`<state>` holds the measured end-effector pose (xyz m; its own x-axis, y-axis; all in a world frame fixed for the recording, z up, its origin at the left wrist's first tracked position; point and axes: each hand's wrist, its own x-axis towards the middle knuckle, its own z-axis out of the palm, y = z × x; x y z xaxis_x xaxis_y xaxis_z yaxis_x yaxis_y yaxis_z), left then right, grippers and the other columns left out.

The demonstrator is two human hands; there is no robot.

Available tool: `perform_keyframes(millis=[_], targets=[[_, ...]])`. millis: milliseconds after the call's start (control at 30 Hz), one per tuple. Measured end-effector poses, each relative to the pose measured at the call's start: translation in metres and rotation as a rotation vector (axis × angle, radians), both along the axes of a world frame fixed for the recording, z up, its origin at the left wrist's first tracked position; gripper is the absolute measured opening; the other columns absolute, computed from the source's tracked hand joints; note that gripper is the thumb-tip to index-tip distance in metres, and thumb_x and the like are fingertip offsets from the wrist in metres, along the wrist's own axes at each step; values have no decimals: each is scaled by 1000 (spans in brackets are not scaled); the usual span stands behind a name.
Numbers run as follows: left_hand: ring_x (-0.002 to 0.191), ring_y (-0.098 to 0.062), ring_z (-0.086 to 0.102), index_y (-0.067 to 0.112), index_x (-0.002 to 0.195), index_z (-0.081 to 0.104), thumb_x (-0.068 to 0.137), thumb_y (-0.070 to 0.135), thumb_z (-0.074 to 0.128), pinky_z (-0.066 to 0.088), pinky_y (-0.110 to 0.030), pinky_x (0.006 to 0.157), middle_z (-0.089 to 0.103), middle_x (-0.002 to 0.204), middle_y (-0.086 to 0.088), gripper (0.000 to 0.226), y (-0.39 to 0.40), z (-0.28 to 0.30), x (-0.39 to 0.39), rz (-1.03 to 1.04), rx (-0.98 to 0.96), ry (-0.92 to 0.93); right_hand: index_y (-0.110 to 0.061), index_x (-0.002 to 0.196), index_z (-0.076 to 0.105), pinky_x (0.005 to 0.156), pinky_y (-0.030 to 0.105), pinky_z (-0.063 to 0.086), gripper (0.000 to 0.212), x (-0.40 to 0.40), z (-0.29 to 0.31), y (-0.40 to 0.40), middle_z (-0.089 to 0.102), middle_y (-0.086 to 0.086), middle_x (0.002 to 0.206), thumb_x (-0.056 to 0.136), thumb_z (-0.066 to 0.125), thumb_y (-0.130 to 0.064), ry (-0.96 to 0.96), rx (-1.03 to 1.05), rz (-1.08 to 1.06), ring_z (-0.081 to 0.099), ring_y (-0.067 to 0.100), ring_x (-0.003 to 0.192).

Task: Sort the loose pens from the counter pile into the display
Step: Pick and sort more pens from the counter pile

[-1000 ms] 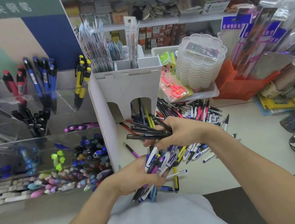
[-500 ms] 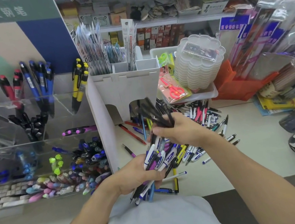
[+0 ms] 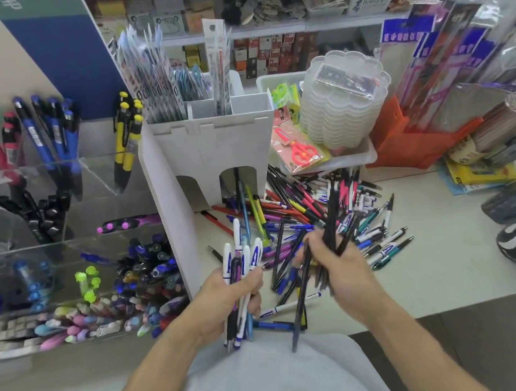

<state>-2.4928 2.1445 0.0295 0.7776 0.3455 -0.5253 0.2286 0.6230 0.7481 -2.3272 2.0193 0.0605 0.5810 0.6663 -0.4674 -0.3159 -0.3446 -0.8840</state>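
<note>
While both hands were full at once, the risk lay plainly in how loosely each bundle sat. The left hand [image 3: 230,299] had its grip clenched round a fistful of white-and-blue plastic pens [image 3: 242,262], tips poking down past the near edge of the pale desk [image 3: 439,277] over the person's lap, and one of those lower ends looked ready to slide out onto the floor if the fingers eased at all. The right hand [image 3: 345,266] was grasping a splayed bunch of slim black pens [image 3: 334,218], fanned at odd angles rather than squared up; one long dark pen [image 3: 299,304] hung well below the fist, and I judged it the likeliest to drop. Between and beyond the hands lay the loose heap of mixed coloured pens [image 3: 300,209], spread on the desk in front of the white castle-shaped card holder [image 3: 212,149]. The clear acrylic display bins [image 3: 71,250] stood to the left, already crowded with stock, so pushing a ragged bunch into one might spill neighbours over the low front wall or mix colours into the wrong compartment. A sweep of the right forearm could also scatter the pens lying nearest the desk's front edge.
</note>
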Motion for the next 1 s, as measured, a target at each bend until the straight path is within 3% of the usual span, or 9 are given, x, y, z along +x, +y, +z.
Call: perform_keyframes(millis=[100,400,500,567,633,700,800,900,1000], targets=[[54,-23,44,4,90,53,88,32,72,48,-37,63,42,68,-16,34,-3,-2,1,36,116,39,-4,101,56,59,36,56,18,-31,-13,-18,64,13,77,101,52,-22,299,90,-116,64,25,62],[55,-23,47,11,102,68,77,48,77,44,-44,69,51,61,-10,46,-2,2,4,69,227,30,-2,101,63,59,32,53,26,-59,-1,-32,61,11,76,100,55,-27,393,27,236,64,27,61],[51,-20,45,21,99,73,75,41,81,44,-38,63,50,57,-6,32,-3,14,5,88,222,-43,-11,89,54,52,29,45,37,-56,4,-20,42,3,68,93,62,-47,426,107,230,47,18,50],[52,-21,50,21,90,75,65,50,88,47,-36,61,54,59,-10,40,-3,23,4,103,213,-70,-17,78,42,43,23,30,42,-58,13,-11,25,1,66,91,57,-54,489,142,293,27,10,46],[71,-29,63,16,91,75,48,60,93,53,-44,70,68,79,-20,64,1,34,0,81,194,-84,-20,73,31,39,18,19,44,-59,19,-4,17,-2,61,96,57,-47,575,128,454,17,8,44],[84,-30,66,11,98,74,45,60,94,55,-42,75,72,93,-20,75,6,46,-7,-13,186,-132,-19,70,25,36,13,21,46,-59,23,5,15,-4,55,93,63,-28,686,115,674,13,8,40],[66,-18,65,16,90,76,55,45,95,52,-24,60,70,76,-6,49,13,63,-19,-110,138,-226,-17,64,21,38,11,32,52,-62,33,19,21,-3,53,77,71,-18,836,64,920,18,12,41],[72,-17,71,21,91,78,59,32,94,56,-23,63,75,82,-6,37,15,76,-30,-60,144,-223,-14,66,26,58,23,45,36,-74,44,31,32,6,68,76,60,-8,860,-72,849,35,19,56],[74,-18,70,22,88,78,65,24,86,56,-25,67,73,80,-6,25,21,78,-45,22,248,-180,-13,68,50,74,33,44,22,-86,52,45,52,8,69,86,60,-17,537,-126,923,53,20,69]])
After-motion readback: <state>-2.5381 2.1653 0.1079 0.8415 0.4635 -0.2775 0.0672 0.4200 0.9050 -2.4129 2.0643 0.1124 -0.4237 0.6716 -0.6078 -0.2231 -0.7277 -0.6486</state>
